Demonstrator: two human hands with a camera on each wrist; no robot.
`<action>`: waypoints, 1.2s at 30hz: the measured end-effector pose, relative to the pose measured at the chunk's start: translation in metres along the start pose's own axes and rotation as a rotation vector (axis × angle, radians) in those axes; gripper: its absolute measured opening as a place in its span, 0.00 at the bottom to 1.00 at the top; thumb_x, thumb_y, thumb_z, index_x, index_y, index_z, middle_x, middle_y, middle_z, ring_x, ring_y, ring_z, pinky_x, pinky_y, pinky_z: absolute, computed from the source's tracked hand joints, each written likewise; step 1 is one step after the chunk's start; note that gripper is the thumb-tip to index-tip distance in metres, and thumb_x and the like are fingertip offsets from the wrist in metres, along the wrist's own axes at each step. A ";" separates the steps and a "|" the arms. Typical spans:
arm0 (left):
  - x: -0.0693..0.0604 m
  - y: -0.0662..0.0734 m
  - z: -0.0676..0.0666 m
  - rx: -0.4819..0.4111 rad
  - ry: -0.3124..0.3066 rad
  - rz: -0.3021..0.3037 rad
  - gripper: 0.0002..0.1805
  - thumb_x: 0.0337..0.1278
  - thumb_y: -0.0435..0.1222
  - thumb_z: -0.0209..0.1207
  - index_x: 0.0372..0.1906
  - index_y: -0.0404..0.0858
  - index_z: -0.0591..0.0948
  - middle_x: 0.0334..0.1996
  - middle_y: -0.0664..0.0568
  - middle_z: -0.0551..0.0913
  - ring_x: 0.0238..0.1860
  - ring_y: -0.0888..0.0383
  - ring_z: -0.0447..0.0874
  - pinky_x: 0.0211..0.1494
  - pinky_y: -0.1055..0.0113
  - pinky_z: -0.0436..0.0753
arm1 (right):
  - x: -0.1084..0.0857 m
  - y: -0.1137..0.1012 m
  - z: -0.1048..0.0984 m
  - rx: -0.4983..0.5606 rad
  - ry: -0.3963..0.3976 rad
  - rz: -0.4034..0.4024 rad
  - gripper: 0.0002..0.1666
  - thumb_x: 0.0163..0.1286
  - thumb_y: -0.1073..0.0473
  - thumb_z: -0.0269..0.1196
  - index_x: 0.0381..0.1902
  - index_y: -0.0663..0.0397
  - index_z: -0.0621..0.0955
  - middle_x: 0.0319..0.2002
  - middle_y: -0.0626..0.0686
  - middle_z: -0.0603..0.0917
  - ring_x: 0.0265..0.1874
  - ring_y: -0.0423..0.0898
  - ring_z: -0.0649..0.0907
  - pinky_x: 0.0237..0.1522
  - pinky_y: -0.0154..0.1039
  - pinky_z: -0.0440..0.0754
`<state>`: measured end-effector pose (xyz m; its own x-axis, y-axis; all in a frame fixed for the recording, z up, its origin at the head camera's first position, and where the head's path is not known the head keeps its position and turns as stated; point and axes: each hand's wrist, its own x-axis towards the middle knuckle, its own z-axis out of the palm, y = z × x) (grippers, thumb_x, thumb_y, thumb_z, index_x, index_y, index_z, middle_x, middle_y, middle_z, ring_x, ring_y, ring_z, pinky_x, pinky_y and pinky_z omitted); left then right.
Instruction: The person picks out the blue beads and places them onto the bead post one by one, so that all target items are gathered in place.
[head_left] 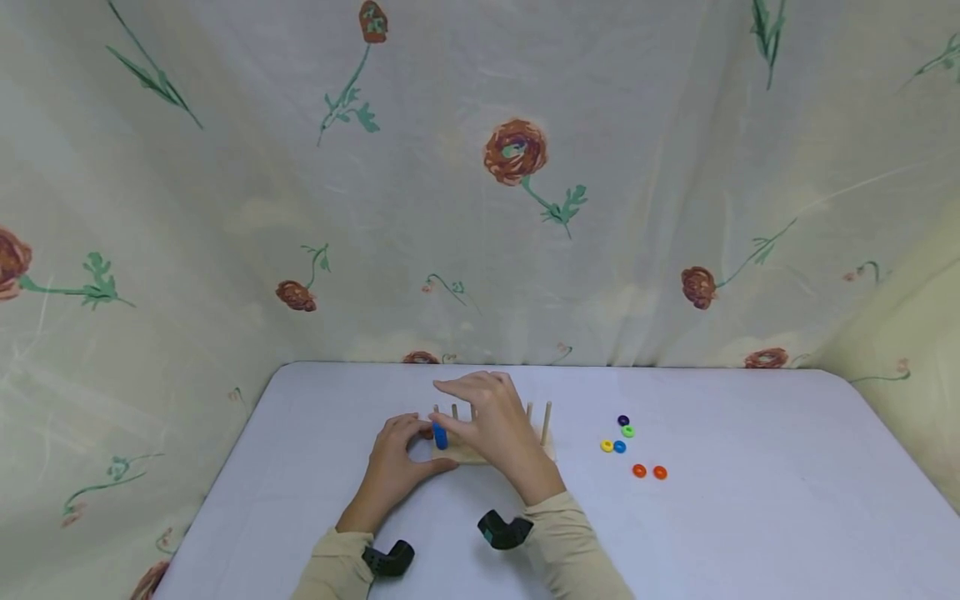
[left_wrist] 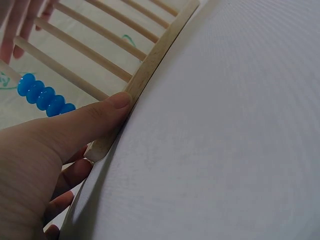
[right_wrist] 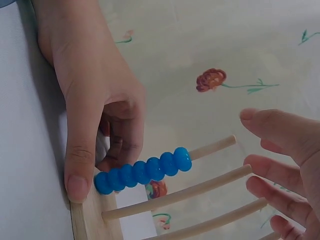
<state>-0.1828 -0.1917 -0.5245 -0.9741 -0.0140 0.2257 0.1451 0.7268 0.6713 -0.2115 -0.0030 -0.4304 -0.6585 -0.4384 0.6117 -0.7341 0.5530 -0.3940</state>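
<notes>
A wooden peg board (head_left: 468, 455) with several upright pegs stands on the table. Blue beads (right_wrist: 142, 171) are stacked on its leftmost peg, whose bare tip shows above them in the right wrist view. My left hand (head_left: 395, 457) grips the left end of the base, thumb along the front edge and fingers behind. Above the board, my right hand (head_left: 491, 421) is raised near the peg tops, thumb and fingers apart with nothing between them. The other pegs (left_wrist: 82, 58) that show carry no beads; some are hidden behind the right hand in the head view.
Loose beads lie right of the board: purple (head_left: 623, 421), green (head_left: 627, 432), yellow (head_left: 607, 446), blue (head_left: 619, 447) and two orange ones (head_left: 639, 471). A white cloth covers the table (head_left: 750, 500). Behind it hangs a flowered curtain (head_left: 615, 275).
</notes>
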 end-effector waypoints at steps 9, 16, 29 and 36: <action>-0.001 0.001 0.000 -0.012 0.000 -0.012 0.34 0.38 0.52 0.82 0.53 0.40 0.87 0.64 0.40 0.82 0.70 0.41 0.73 0.73 0.38 0.72 | 0.000 0.000 -0.004 0.013 -0.019 0.029 0.22 0.63 0.48 0.76 0.54 0.47 0.89 0.47 0.47 0.92 0.51 0.47 0.87 0.59 0.49 0.79; -0.002 0.002 0.005 -0.025 0.009 -0.002 0.31 0.38 0.51 0.83 0.48 0.41 0.87 0.61 0.42 0.83 0.69 0.41 0.74 0.73 0.38 0.73 | -0.005 0.007 -0.015 0.015 -0.026 0.062 0.23 0.63 0.49 0.76 0.54 0.47 0.89 0.47 0.48 0.92 0.52 0.48 0.87 0.60 0.51 0.80; 0.001 0.000 0.001 0.007 0.019 0.011 0.30 0.36 0.50 0.83 0.47 0.40 0.87 0.61 0.42 0.83 0.69 0.42 0.74 0.74 0.41 0.72 | -0.020 0.036 -0.051 -0.034 -0.013 0.163 0.23 0.63 0.50 0.76 0.55 0.47 0.89 0.48 0.49 0.92 0.55 0.52 0.87 0.64 0.58 0.78; 0.002 0.000 0.001 0.010 0.019 0.002 0.30 0.37 0.50 0.83 0.47 0.40 0.87 0.61 0.41 0.83 0.69 0.42 0.74 0.74 0.41 0.73 | -0.035 0.063 -0.074 -0.015 0.018 0.110 0.21 0.60 0.59 0.77 0.52 0.53 0.89 0.45 0.53 0.93 0.48 0.54 0.89 0.57 0.57 0.85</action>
<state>-0.1845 -0.1909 -0.5245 -0.9704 -0.0254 0.2403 0.1452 0.7336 0.6639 -0.2223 0.1001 -0.4258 -0.7317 -0.3619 0.5777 -0.6550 0.6079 -0.4488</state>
